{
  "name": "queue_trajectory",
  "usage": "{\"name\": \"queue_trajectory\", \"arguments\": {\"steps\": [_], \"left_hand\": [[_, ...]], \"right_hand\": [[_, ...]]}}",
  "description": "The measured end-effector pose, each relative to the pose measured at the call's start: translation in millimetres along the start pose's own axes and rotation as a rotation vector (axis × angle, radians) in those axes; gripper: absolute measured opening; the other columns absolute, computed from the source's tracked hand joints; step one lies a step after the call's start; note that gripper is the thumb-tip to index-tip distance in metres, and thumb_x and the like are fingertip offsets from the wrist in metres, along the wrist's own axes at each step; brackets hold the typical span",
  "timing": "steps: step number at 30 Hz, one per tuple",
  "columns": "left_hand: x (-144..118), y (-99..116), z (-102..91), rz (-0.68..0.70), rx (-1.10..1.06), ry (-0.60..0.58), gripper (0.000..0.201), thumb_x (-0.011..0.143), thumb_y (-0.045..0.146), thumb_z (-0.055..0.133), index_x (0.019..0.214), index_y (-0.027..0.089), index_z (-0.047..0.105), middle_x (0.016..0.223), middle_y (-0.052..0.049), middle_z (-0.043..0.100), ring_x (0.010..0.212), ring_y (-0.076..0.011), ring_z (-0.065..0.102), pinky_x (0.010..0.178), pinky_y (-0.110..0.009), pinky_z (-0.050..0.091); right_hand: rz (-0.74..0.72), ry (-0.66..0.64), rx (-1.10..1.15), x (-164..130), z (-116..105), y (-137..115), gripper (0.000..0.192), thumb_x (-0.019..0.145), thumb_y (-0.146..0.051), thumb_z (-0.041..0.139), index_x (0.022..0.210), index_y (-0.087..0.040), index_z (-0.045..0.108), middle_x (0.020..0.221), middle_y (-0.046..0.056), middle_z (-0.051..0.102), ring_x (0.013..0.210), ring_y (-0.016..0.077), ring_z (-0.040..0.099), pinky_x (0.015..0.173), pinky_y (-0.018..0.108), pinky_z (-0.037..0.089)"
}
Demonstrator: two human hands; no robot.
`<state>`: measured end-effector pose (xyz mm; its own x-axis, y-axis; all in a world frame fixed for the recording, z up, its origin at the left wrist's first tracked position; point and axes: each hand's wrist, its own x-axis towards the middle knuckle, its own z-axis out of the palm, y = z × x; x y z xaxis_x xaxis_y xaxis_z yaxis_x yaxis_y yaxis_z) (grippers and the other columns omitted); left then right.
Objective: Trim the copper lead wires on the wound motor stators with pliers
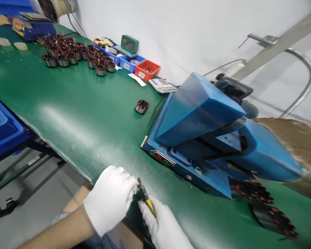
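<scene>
at the near edge of the green worktop (75, 114), low in the head view, two white-gloved hands meet. the left hand (111, 199) is curled into a loose fist, its fingertips touching the dark nose of the pliers (145, 197); whether it pinches anything small there cannot be told. the right hand (164, 224) is closed around the yellow grip of the pliers, which slant up and leftward from it toward the left hand. both hands hang just over the worktop's edge, with a bare forearm trailing back from the left one.

just beyond and to the right of the hands sits a blue machine (197, 138), its sloped cover rising away from them and a red and green switch (162, 158) on its near face. right of the right hand, blurred, lie dark wound stators (269, 207) with orange windings, touching the machine's base. a brown blurred shape (292, 138) lies farther right.

well ahead of the hands a single stator (142, 106) stands alone on the worktop. farther on, by the wall, a calculator (162, 85), a red bin (147, 70), blue bins (128, 63) and a green clock (130, 44) stand in a row. far ahead and left of the left hand is a crowd of stators (75, 53) packed close together. left of the left hand, below worktop level, a blue crate (2, 128) rests on a dark frame.
</scene>
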<state>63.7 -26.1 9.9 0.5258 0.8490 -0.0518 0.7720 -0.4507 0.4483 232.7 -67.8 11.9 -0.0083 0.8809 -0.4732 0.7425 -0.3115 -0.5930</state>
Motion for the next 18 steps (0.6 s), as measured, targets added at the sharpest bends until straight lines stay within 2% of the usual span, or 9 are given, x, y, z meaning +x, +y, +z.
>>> {"name": "queue_trajectory", "arguments": {"steps": [3,6,8,9,12,15,18], "left_hand": [[-0.3,-0.7,3.9,-0.014,-0.003,-0.003,0.014,0.083,0.012,0.047,0.078,0.02,0.058,0.076,-0.004,0.06,0.073,-0.0222,0.053,0.07,-0.038,0.04],[-1.7,-2.1,4.5,-0.003,-0.033,0.013,0.013,0.085,0.014,0.048,0.079,0.02,0.058,0.075,-0.002,0.059,0.072,-0.021,0.053,0.071,-0.037,0.042],[-5.2,-2.6,-0.5,0.02,-0.073,0.081,0.01,0.087,0.017,0.049,0.087,0.021,0.059,0.081,-0.003,0.061,0.077,-0.0214,0.054,0.075,-0.038,0.043],[-8.0,-2.6,-4.5,0.03,-0.096,0.133,0.01,0.087,0.02,0.051,0.093,0.021,0.059,0.088,-0.004,0.062,0.084,-0.0221,0.055,0.079,-0.039,0.044],[-18.7,-2.3,-16.5,0.042,-0.113,0.257,0.034,0.077,0.028,0.064,0.109,0.022,0.054,0.112,-0.006,0.06,0.104,-0.0253,0.053,0.092,-0.04,0.043],[-26.2,-2.0,-17.4,-0.018,0.014,0.199,0.049,0.068,0.033,0.072,0.111,0.018,0.054,0.114,-0.011,0.06,0.101,-0.0296,0.056,0.088,-0.043,0.047],[-26.7,-4.3,-6.3,-0.096,0.124,0.09,0.054,0.068,0.032,0.075,0.115,0.016,0.054,0.108,-0.012,0.063,0.09,-0.0299,0.059,0.079,-0.044,0.049]], "right_hand": [[0.048,0.077,0.092,4.9,-5.1,4.4,0.043,0.087,-0.05,0.044,0.101,-0.016,0.067,0.076,0.007,0.073,0.07,0.0226,0.068,0.065,0.027,0.052],[0.02,0.222,0.049,7.2,-17.8,15.2,0.045,0.087,-0.054,0.041,0.09,-0.018,0.067,0.064,0.005,0.069,0.058,0.0212,0.065,0.056,0.027,0.051],[-0.052,0.349,-0.081,5.2,-23.4,28.6,0.041,0.085,-0.054,0.045,0.087,-0.021,0.069,0.071,0.007,0.072,0.064,0.0235,0.067,0.059,0.029,0.052],[-0.079,0.408,-0.128,3.2,-24.3,36.8,0.038,0.085,-0.053,0.048,0.092,-0.022,0.071,0.08,0.008,0.074,0.07,0.0248,0.069,0.062,0.03,0.053],[-0.126,0.522,-0.095,-4.2,-21.6,62.7,0.038,0.088,-0.043,0.049,0.116,-0.023,0.065,0.101,0.009,0.074,0.082,0.0238,0.071,0.069,0.028,0.055],[-0.218,0.489,-0.023,-6.2,-16.6,80.4,0.04,0.09,-0.033,0.046,0.126,-0.021,0.059,0.104,0.007,0.074,0.082,0.0193,0.072,0.074,0.023,0.057],[-0.371,0.395,-0.124,4.4,-12.8,85.4,0.046,0.088,-0.022,0.044,0.133,-0.025,0.053,0.124,0.006,0.065,0.106,0.0189,0.066,0.085,0.022,0.054]]}}
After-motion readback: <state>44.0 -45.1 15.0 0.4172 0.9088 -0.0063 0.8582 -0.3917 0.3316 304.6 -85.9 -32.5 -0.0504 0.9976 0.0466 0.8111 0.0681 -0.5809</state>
